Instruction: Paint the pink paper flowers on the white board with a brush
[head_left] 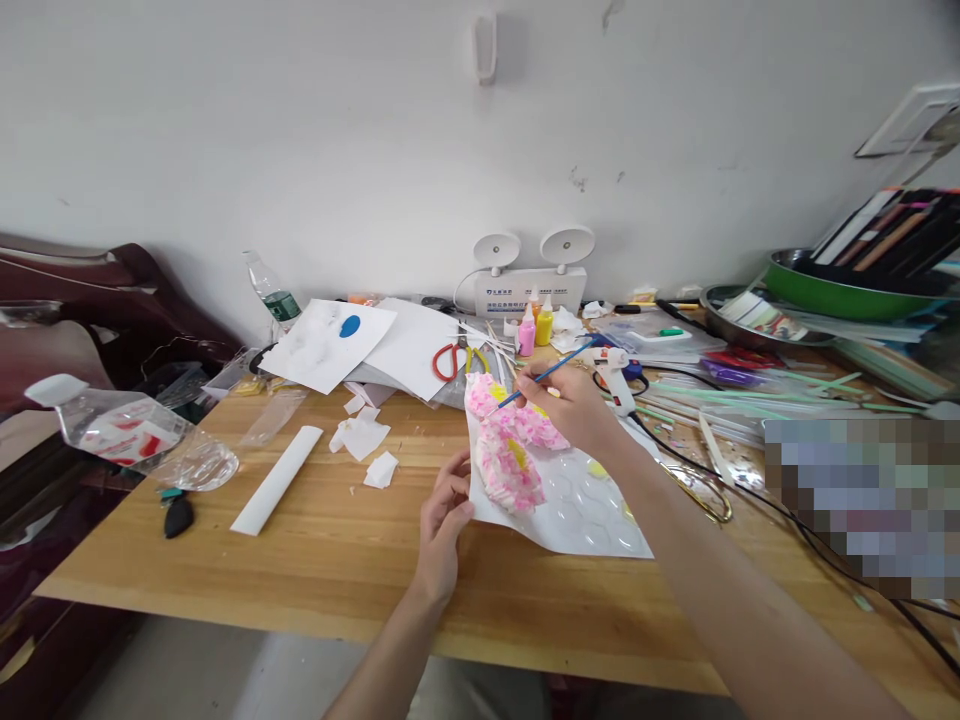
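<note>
My right hand (562, 400) is closed around a thin blue paintbrush (551, 370), its tip pointing down to the left at a pink and white craft piece with yellow patches (512, 470). That fluffy-looking piece lies on a white sheet (517, 522). At the sheet's left edge, my left hand (448, 510) pinches the border between thumb and fingers. On the right part of the sheet sits a clear palette with round wells (581, 500), some holding yellow paint. Part of the craft piece is hidden behind my right hand.
Behind stand pink (527, 335) and yellow paint bottles (544, 325), beside red-handled pliers (445, 363). A white glue gun (616, 378) and black cable (697, 460) lie to the right. Leftward are paper scraps (360, 433), a white strip (277, 480) and a large clear bottle (135, 435).
</note>
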